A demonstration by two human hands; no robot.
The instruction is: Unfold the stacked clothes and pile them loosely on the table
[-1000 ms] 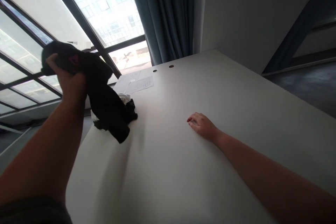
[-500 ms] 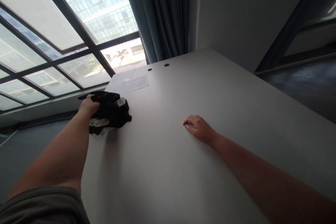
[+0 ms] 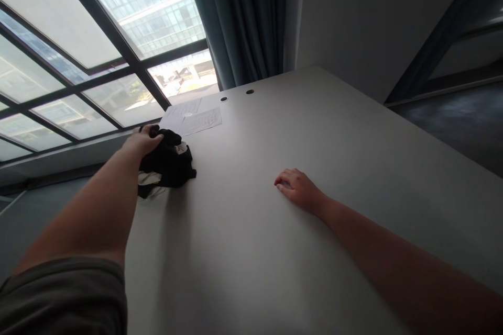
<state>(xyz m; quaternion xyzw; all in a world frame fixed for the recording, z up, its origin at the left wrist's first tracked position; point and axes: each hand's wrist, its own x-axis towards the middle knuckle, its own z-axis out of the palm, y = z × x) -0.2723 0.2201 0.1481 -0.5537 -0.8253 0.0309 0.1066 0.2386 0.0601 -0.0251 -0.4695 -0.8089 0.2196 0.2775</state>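
While the left hand (image 3: 143, 142) grips black cloth (image 3: 168, 165), the right hand (image 3: 298, 191) rests, fingers open, on a desk (image 3: 251, 251).

Head-worn view, facing forward and down, left hand (image 3: 143, 142) and right hand (image 3: 299, 191) close below

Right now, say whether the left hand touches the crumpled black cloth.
Touching: the head view shows the left hand cupped over the top of the crumpled black cloth.

Left hand (image 3: 143, 141) on crumpled black cloth (image 3: 168, 165), right hand (image 3: 298, 190) resting on white desk (image 3: 251, 261), papers (image 3: 198, 120) beyond
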